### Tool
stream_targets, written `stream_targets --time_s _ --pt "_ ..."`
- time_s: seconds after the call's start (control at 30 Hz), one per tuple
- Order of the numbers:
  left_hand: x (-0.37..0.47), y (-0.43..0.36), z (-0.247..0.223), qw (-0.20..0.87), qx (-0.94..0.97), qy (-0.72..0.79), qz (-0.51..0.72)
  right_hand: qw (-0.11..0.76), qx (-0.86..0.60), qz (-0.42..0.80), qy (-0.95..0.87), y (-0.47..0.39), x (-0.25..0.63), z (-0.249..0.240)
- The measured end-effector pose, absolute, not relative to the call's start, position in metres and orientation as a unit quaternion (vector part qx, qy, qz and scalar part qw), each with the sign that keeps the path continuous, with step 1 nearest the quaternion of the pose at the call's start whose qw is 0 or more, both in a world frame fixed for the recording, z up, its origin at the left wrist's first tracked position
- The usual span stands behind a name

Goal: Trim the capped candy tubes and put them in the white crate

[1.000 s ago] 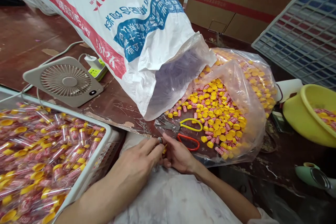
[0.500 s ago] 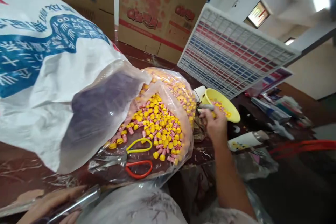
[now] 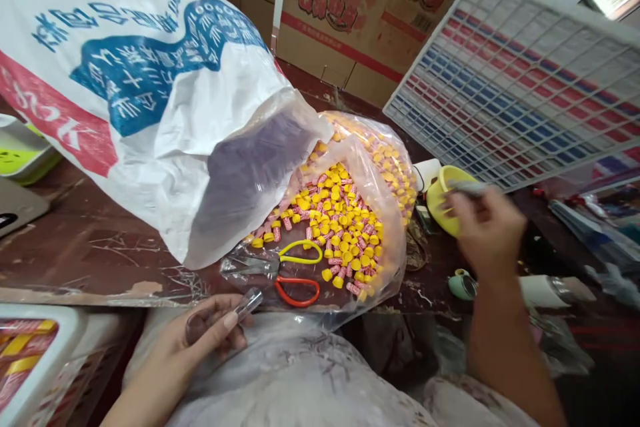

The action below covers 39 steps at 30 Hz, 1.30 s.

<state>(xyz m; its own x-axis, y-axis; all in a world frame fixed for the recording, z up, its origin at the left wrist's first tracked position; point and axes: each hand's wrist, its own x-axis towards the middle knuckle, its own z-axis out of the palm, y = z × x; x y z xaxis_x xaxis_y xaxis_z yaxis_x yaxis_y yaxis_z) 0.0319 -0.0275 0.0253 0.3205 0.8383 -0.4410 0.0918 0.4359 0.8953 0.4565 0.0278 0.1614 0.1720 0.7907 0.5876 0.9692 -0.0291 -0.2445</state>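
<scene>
At near side, left hand [image 3: 207, 332] holds tube [image 3: 249, 303] end-out, likely for access; right hand [image 3: 493, 230] near bowl [image 3: 437, 203] blurred, I can't tell grip.

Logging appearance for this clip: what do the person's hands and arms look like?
No glove shows on the left hand or the blurred right hand; both visible forearms are bare. Pale, darkly marked clothing shows between them; sleeve ends are unclear.
</scene>
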Motion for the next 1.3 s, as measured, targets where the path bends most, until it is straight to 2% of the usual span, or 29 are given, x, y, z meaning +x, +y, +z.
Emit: stream_targets --time_s 0.07,0.13,0.23,0.33,0.43,0.53,0.63,0.7,0.77,0.83,1.1,1.3 --pt "0.036 -0.028 0.025 0.675 0.43 0.525 0.291 0.217 -0.589 -0.04 -0.778 0.007 0.41 0.128" --pt "0.037 -0.029 0.026 0.668 0.412 0.545 0.296 0.101 -0.521 0.039 -0.846 -0.009 0.372 0.098" --pt "0.038 -0.031 0.026 0.671 0.397 0.557 0.287 0.0 -0.513 0.042 -0.857 -0.018 0.347 0.064" --pt "0.041 -0.031 0.026 0.696 0.391 0.534 0.278 -0.029 -0.519 0.035 -0.854 -0.018 0.353 0.043" --pt "0.047 -0.027 0.026 0.729 0.404 0.481 0.272 0.01 -0.518 0.029 -0.855 -0.016 0.363 0.036" --pt "0.056 -0.021 0.028 0.747 0.431 0.43 0.269 0.156 -0.567 0.05 -0.807 -0.018 0.357 0.042" --pt "0.065 -0.017 0.031 0.762 0.445 0.387 0.267 0.331 -0.605 0.224 -0.689 -0.025 0.335 0.052" --pt "0.069 -0.015 0.034 0.768 0.456 0.363 0.266 0.377 -0.588 0.353 -0.622 -0.028 0.316 0.055" --pt "0.072 -0.014 0.037 0.764 0.472 0.353 0.262 0.369 -0.568 0.409 -0.611 -0.028 0.3 0.055" --pt "0.073 -0.015 0.039 0.758 0.482 0.354 0.26 0.334 -0.551 0.407 -0.647 -0.024 0.29 0.053" --pt "0.078 -0.02 0.03 0.813 0.356 0.336 0.315 0.28 -0.416 0.279 -0.819 -0.018 0.276 0.051" --pt "0.082 -0.02 0.023 0.822 0.29 0.342 0.351 0.293 -0.45 0.194 -0.821 -0.025 0.255 0.016"
